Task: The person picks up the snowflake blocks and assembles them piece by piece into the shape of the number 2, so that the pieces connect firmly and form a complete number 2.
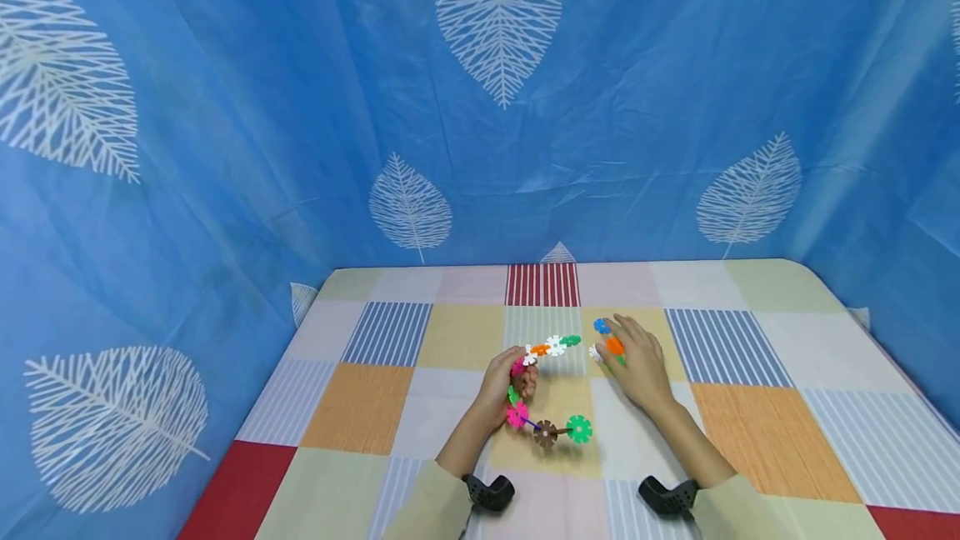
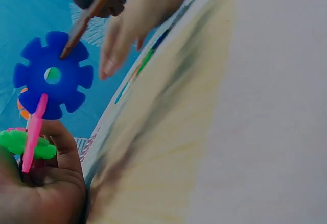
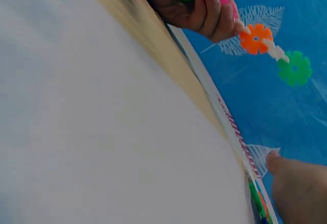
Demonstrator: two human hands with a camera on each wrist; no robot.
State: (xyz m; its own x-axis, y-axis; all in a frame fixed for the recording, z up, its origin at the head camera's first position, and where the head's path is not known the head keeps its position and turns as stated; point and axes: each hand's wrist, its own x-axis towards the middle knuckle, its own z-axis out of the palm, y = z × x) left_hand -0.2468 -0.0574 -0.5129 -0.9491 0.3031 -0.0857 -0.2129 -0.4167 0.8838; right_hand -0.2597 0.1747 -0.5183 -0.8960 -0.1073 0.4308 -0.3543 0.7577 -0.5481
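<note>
My left hand [image 1: 503, 387] grips a curved chain of plastic snowflake discs above the cloth. One end of the chain runs through white and orange to a green disc [image 3: 295, 68]. Toward me, the other part passes a pink disc [image 1: 517, 415], a blue disc [image 2: 52, 75] and a brown disc [image 1: 545, 434] to a green end disc [image 1: 580, 429]. The fingers hide the chain's middle. My right hand [image 1: 637, 363] hovers with fingers loosely bent over loose discs: a blue one [image 1: 602, 326], an orange one [image 1: 615, 346], a white one [image 1: 595, 352] and a partly covered green one.
A patchwork-patterned cloth [image 1: 450, 415] covers the table. Blue fabric with white leaf prints [image 1: 585, 148] hangs behind it and along both sides. Each wrist wears a black band device, such as the one on the left wrist [image 1: 491, 493].
</note>
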